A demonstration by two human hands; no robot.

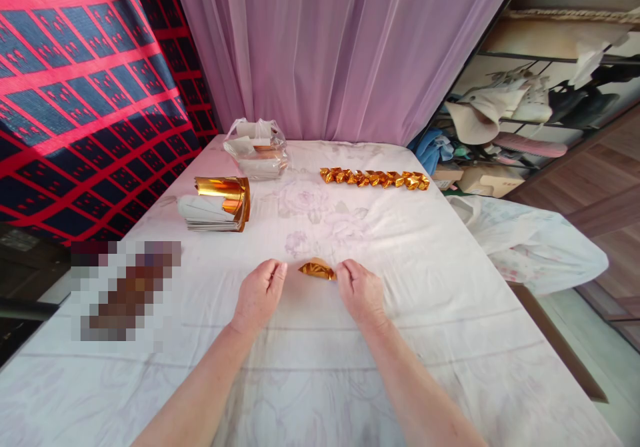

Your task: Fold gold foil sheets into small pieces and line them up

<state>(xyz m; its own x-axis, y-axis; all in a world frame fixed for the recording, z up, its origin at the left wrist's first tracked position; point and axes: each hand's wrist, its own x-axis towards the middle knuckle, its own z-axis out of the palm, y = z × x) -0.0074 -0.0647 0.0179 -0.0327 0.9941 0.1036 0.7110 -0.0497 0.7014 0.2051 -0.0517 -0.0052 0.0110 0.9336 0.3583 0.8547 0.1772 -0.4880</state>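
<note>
While a folded gold foil piece (317,270) lies on the white floral cloth (410,247) at mid-table, the right hand (361,292) pinches its right tip and the left hand (260,294), fingers curled together, sits just beside its left tip, apparently not touching it. Farther back, a row of finished gold folds (375,178) stretches across the cloth, with a stack of foil sheets (216,204) and a clear plastic bag (255,148) to the left. Judging by the row, one fold is mid-shaping; finishing it likely calls for both hands gripping opposite tips.
</note>
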